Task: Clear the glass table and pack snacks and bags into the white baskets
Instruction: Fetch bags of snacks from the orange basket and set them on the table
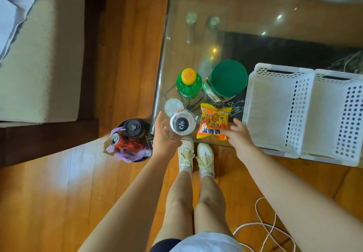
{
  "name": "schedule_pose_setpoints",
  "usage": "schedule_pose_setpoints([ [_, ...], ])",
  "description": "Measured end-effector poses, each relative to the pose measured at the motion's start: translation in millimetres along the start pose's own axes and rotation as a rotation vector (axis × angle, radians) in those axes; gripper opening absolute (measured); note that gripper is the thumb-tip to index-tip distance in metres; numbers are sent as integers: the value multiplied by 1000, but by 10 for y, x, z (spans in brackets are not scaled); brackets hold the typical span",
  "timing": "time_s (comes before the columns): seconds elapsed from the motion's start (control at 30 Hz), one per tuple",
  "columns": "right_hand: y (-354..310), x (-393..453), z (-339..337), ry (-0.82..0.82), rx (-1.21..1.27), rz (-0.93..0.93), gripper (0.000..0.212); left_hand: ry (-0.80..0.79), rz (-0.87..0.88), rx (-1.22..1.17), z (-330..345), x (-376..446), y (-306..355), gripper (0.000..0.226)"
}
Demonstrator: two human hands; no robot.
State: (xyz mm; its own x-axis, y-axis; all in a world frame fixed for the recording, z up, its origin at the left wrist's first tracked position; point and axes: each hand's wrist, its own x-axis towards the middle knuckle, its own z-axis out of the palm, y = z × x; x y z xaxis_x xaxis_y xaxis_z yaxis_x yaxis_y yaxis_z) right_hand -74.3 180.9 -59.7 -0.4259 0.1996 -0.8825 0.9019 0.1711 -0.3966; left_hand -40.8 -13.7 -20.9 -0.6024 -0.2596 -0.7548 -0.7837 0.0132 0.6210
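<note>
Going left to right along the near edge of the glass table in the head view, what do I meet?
Left hand → clear bottle with white cap → orange snack packet → right hand → first white basket → second white basket.

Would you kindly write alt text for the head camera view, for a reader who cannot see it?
Seen from above, a person's left hand reaches for a clear bottle and the right hand touches an orange snack bag on a glass table. A green bottle and green-lidded jar stand behind; two empty white baskets sit to the right.
</note>
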Motion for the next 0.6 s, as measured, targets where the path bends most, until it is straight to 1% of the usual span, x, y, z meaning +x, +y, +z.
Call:
schedule_pose_setpoints([
  [0.1,-106,-316,-132,-68,22,4,68,43,-110,-14,-90,-231,27,98],
  [0.17,-156,-551,-245,-130,29,6,60,66,-168,-29,-156,-412,61,92],
  [0.27,-186,-914,-408,-211,-19,1,46,89,-245,-48,-250,-716,102,74],
  [0.37,-197,-1244,-547,-219,-107,-16,37,83,-307,-100,-345,-1077,143,53],
  [0.5,-213,-1658,-679,-221,-237,-25,26,129,-296,-238,-510,-1617,154,24],
  [0.6,-234,-1878,-684,-240,-354,-50,19,228,-271,-345,-654,-1991,4,13],
])
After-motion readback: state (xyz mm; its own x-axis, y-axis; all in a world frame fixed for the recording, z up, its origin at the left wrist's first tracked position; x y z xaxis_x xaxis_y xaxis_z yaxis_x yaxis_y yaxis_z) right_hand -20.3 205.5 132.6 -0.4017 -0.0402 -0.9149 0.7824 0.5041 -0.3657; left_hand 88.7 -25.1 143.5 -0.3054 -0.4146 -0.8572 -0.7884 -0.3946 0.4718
